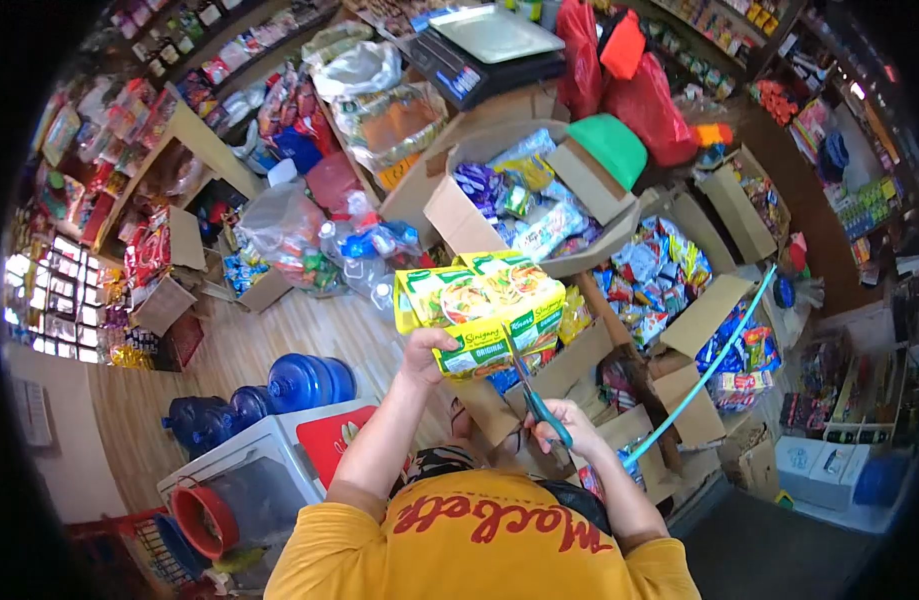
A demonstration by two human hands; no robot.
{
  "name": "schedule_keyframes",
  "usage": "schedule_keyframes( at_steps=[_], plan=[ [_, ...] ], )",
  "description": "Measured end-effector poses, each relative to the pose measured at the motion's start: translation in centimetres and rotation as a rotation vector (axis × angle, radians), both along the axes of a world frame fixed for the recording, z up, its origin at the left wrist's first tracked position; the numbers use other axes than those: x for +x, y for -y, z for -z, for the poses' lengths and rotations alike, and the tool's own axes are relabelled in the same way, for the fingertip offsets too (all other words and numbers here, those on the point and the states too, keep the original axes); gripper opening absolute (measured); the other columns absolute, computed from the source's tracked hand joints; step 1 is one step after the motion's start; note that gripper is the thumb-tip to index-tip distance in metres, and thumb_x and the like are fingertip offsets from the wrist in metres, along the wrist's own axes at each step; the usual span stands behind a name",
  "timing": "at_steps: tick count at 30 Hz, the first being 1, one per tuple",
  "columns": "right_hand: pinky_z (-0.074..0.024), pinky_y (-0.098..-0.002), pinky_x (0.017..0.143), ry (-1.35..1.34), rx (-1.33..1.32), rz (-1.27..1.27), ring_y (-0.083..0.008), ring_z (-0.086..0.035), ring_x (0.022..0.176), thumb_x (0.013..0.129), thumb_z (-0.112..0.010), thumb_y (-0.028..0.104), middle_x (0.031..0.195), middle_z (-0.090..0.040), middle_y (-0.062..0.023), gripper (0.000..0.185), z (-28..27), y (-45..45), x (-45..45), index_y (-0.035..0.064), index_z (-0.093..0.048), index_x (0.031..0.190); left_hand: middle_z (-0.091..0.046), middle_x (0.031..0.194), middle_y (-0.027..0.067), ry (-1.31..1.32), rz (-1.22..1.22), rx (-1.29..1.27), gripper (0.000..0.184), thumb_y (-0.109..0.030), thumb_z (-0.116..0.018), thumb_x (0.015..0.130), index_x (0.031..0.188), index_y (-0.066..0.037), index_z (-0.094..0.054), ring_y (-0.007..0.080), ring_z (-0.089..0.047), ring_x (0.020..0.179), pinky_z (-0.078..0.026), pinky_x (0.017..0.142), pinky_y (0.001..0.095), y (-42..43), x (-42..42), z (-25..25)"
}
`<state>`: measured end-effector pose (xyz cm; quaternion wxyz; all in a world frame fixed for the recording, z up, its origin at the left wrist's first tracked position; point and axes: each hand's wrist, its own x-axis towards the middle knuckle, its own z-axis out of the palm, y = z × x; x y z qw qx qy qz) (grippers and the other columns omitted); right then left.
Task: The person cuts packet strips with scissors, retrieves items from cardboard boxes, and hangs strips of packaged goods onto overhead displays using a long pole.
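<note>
My left hand (425, 355) grips the lower left edge of a strip of yellow and green seasoning packets (479, 312), which show bowls of food and the words Sinigang and Original. My right hand (561, 430) is closed on the dark green handles of a pair of scissors (535, 398). The scissor blades point up and lie against the packets near their lower middle, between two printed panels. Whether the blades are cutting through is too small to tell.
Beyond the packets stands an open carton (464, 215) of snack packs. More boxes of sachets (654, 270) are at the right. Blue water jugs (304, 380) stand at the left beside a white cabinet (254, 465). A scale (489, 75) sits at the top.
</note>
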<state>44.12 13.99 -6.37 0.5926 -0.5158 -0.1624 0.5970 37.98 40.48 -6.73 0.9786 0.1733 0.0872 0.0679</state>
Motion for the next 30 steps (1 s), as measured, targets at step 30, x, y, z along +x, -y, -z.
schedule_keyframes(
  at_steps=[30],
  plan=[
    [-0.0369,-0.0178,0.041,0.339,0.269,-0.028,-0.0039,-0.048,0.047,0.074,-0.073,0.025,0.060,-0.051,0.0030,0.027,-9.9,-2.0,-3.7,0.0047,-0.056,0.080,-0.054,0.117,0.0215,0.264,-0.137,0.105,0.071,0.004,-0.049,0.052,0.122,0.007,-0.042,0.0346,-0.054,0.107,-0.043,0.095,0.0440,1.0,-6.3,-13.6]
  ],
)
